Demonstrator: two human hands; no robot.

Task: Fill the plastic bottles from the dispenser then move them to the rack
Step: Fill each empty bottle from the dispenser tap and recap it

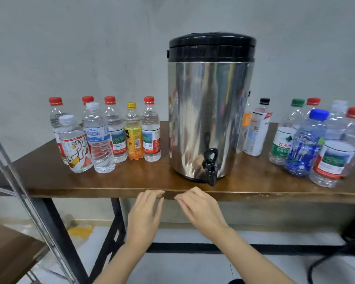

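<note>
Brown wooden tabletop (131,177) on black legs (117,220) stands against a grey wall (86,48), carrying the steel dispenser (209,111) between two clusters of capped plastic bottles (99,138), while the left hand (146,216) and right hand (203,212) hover empty, fingers relaxed, at its front edge.

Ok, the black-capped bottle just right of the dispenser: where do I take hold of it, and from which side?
Take the black-capped bottle round its white-labelled middle, coming from the front right. It stands on its base with the cap on, and the body looks straight-sided there. The dispenser crowds its left side, while its front and right show open table.
</note>
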